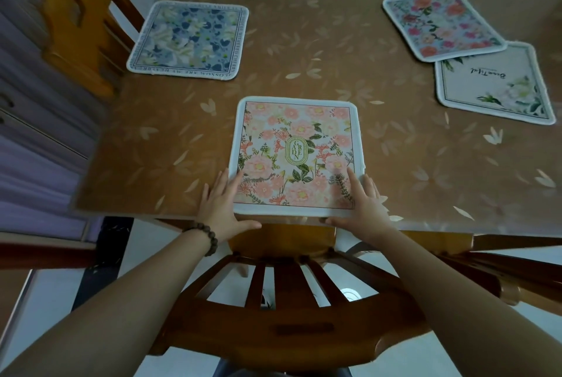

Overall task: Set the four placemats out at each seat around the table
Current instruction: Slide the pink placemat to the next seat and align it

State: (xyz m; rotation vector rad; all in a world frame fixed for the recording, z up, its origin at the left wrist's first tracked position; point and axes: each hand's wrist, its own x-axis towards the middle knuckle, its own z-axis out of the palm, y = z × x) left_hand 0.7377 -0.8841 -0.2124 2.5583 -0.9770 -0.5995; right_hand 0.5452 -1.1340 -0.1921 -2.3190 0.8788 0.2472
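Low centre of frame: pink floral placemat [296, 157] flat at table [304, 42] edge above chair [289, 316], left hand [223, 206] and right hand [362, 206] spread flat on its near corners, gripping nothing. Blue placemat [188, 39] upper left, seated. Upper right: red-flowered placemat [442, 23] overlapping white placemat [492, 84], nearer right hand, likely next.

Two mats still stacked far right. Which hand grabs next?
Right, probably. The right hand is on the side of the overlapping red-flower mat and white mat; the left hand would cross the pink mat.
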